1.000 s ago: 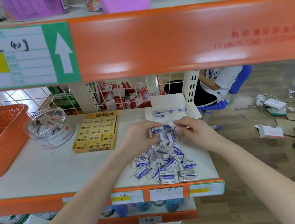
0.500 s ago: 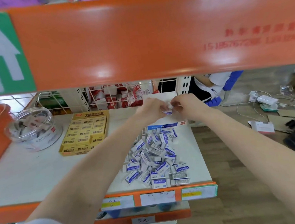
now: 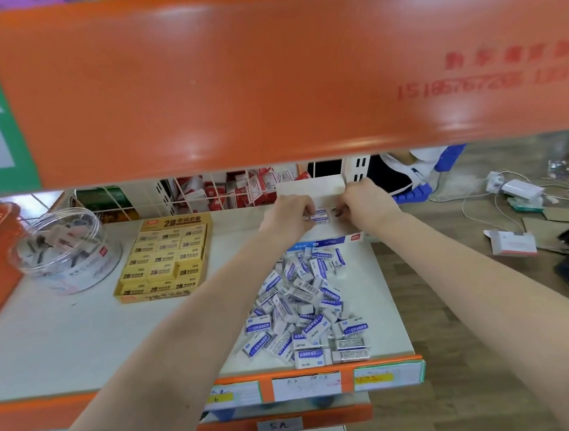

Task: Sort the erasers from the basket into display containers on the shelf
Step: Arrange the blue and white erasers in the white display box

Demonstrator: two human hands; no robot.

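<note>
An eraser [image 3: 320,216] is being pinched in the grip of the left hand [image 3: 288,216] over the white display box [image 3: 311,188] at the back of the shelf [image 3: 80,336], while the grip of the right hand [image 3: 366,206] is pinching a second eraser [image 3: 336,210] just beside it. The eraser pile [image 3: 304,303] is lying nearer on the shelf.

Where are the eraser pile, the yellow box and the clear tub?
eraser pile [image 3: 304,303], head view, middle of heap
yellow box [image 3: 156,296], head view, front wall
clear tub [image 3: 84,267], head view, side wall
</note>
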